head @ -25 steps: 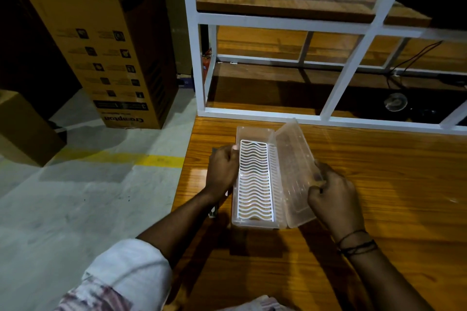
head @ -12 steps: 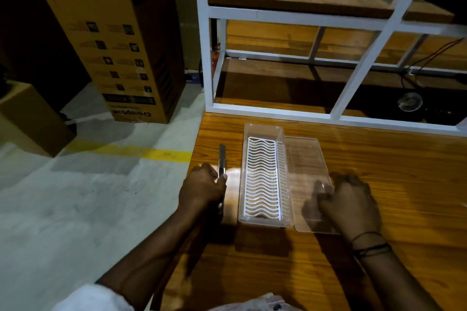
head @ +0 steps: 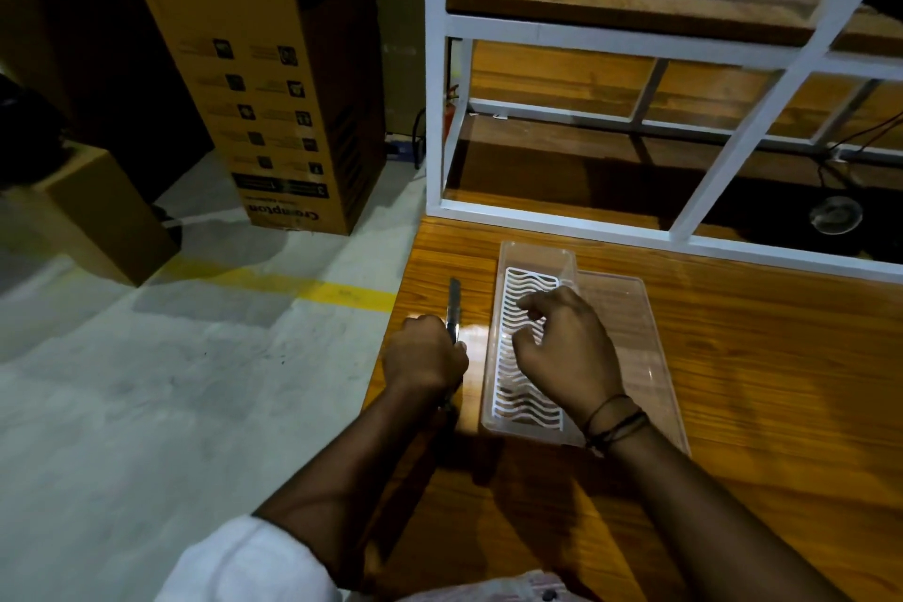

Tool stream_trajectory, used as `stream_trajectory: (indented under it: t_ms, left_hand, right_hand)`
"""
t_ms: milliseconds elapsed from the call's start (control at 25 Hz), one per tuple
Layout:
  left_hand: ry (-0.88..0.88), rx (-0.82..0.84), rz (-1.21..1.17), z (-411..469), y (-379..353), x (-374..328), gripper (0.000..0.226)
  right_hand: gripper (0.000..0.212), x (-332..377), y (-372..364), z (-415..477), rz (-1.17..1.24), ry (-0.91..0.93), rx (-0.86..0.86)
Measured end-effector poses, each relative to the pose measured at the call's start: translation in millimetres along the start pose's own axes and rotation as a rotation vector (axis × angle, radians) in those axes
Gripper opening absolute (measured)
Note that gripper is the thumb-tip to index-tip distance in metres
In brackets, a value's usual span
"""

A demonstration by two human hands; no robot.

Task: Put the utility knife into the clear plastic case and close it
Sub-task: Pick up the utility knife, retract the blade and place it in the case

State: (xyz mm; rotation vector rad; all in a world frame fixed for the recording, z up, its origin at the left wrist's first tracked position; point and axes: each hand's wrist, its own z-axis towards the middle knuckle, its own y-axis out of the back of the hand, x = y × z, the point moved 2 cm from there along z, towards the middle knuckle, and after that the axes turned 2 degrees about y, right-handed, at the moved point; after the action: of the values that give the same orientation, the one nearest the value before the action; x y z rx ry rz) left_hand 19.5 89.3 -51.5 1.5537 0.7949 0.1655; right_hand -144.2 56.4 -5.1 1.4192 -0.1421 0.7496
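Observation:
The clear plastic case (head: 535, 254) lies open on the wooden table (head: 757, 381), its lid (head: 635, 332) folded flat to the right. A white wavy grid insert (head: 518, 386) fills the base. The utility knife (head: 454, 303) lies on the table just left of the case, pointing away from me. My left hand (head: 425, 357) is closed around its near end. My right hand (head: 562, 347) hovers over the white insert with loosely curled fingers and nothing in it.
A white metal shelf frame (head: 562, 215) with wooden boards stands at the table's far edge. The table's left edge drops to a concrete floor with a yellow line (head: 332, 291). A tall cardboard box (head: 264, 64) and a smaller box (head: 97, 210) stand on the floor at the left.
The lid went from half raised to flat on the table. My left hand left the case and took hold of the knife. My right hand moved from the lid to above the insert.

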Motion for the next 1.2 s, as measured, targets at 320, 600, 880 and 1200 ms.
stream_trajectory:
  t_ms: [320,600,880,1200]
  left_hand:
    - [0.029,-0.002,-0.041,-2.9,-1.7,-6.0,0.027]
    - [0.060,0.059,-0.410,1.4,-1.3,6.9,0.027]
    - [-0.108,0.106,-0.919,12.3,33.9,-21.2,0.021]
    - [-0.503,0.162,-0.801,1.0,73.9,-57.6,0.068]
  right_hand:
    - [0.032,16.6,-30.3,31.2,0.085,-0.056,0.111]
    - [0.026,15.7,-38.7,42.3,0.152,-0.090,0.057]
    - [0.034,17.5,-19.5,60.3,0.695,-0.294,0.114]
    - [0.024,10.2,38.0,90.4,0.957,-0.163,0.012]
